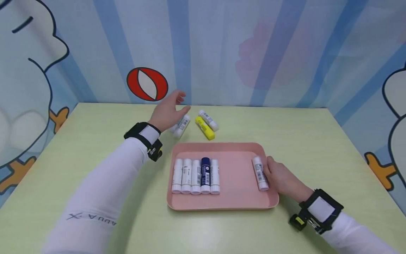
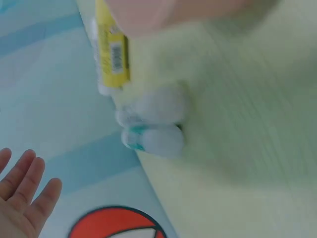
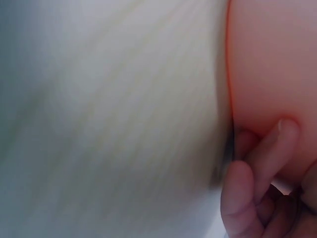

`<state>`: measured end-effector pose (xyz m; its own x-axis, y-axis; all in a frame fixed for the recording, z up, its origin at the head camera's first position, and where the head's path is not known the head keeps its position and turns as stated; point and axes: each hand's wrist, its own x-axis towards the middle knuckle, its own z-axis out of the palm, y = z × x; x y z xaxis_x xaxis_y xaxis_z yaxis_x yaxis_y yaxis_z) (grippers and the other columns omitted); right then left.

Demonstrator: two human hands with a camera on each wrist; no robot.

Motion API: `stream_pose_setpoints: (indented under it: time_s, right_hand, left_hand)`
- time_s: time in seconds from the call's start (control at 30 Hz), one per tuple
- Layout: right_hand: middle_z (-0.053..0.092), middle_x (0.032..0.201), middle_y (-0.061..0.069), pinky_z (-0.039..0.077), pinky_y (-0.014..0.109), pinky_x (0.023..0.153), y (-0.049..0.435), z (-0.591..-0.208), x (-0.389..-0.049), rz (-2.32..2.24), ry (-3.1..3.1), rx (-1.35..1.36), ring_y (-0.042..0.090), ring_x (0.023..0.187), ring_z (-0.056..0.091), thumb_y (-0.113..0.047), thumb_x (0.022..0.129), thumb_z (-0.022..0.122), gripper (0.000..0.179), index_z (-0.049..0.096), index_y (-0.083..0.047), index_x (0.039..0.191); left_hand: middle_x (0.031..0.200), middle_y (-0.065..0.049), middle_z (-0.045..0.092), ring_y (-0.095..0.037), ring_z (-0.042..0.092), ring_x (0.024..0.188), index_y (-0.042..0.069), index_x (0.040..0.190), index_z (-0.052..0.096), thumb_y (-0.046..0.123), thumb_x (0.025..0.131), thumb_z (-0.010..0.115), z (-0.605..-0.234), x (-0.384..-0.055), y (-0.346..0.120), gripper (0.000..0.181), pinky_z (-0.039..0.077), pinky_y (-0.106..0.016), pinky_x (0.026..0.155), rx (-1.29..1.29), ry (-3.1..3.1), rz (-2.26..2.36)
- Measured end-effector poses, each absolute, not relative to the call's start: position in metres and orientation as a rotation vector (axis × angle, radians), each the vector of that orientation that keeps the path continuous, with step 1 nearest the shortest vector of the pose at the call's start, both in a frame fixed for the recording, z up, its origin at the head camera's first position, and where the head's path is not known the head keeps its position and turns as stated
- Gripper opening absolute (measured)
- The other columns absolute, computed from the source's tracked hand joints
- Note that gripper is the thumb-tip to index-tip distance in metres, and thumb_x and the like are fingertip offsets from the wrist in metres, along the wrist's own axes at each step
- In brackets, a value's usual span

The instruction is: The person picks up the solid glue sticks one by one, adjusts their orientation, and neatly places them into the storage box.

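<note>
My left hand [image 1: 168, 112] is over the back of the table with its fingers spread and nothing in them. Just beneath it lie two white glue sticks [image 1: 182, 127], partly covered by the hand in the head view; one shows a teal band [image 2: 136, 138] in the left wrist view. My right hand [image 1: 283, 175] grips the right rim of a pink tray [image 1: 234, 204], with curled fingers [image 3: 275, 148] at the edge. Close to its fingertips, inside the tray, a white glue stick [image 1: 260, 174] lies slightly tilted.
At the tray's left side, several white glue sticks [image 1: 186, 176] and a navy one [image 1: 205, 175] lie side by side. Behind the tray are a yellow glue stick [image 1: 204, 128] and another white one [image 1: 209, 120]. A printed curtain [image 1: 215, 53] borders the table's back edge.
</note>
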<state>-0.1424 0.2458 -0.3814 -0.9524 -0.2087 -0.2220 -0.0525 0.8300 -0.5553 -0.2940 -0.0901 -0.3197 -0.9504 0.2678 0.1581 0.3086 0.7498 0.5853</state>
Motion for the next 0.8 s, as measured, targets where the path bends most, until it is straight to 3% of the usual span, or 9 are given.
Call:
stream_pose_setpoints:
  time_s: [0.43, 0.7, 0.8]
  right_hand:
    - [0.050, 0.079, 0.008, 0.038, 0.028, 0.050, 0.246, -0.381, -0.139, -0.841, 2.721, -0.194, 0.018, 0.065, 0.049, -0.013, 0.105, 0.032, 0.017, 0.039, 0.003, 0.106]
    - [0.050, 0.080, 0.009, 0.038, 0.028, 0.050, 0.247, -0.381, -0.139, -0.837, 2.716, -0.175, 0.018, 0.066, 0.049, -0.012, 0.105, 0.032, 0.016, 0.038, 0.003, 0.105]
    - [0.050, 0.079, 0.009, 0.038, 0.028, 0.050, 0.247, -0.381, -0.138, -0.833, 2.719, -0.171, 0.018, 0.065, 0.050, -0.012, 0.105, 0.032, 0.016, 0.038, 0.003, 0.105]
  left_hand:
    - [0.130, -0.020, 0.054, -0.032, 0.054, 0.111, 0.002, 0.139, 0.040, 0.032, 0.095, 0.061, -0.355, -0.322, -0.116, 0.058, 0.045, -0.046, 0.093, -0.192, -3.023, -0.882]
    - [0.108, -0.020, 0.061, -0.031, 0.058, 0.092, -0.001, 0.138, 0.039, 0.031, 0.095, 0.061, -0.373, -0.325, -0.120, 0.058, 0.047, -0.043, 0.081, -0.160, -3.103, -0.745]
    - [0.116, -0.021, 0.059, -0.031, 0.057, 0.096, -0.002, 0.138, 0.039, 0.031, 0.095, 0.059, -0.378, -0.326, -0.121, 0.058, 0.047, -0.043, 0.085, -0.147, -3.150, -0.732]
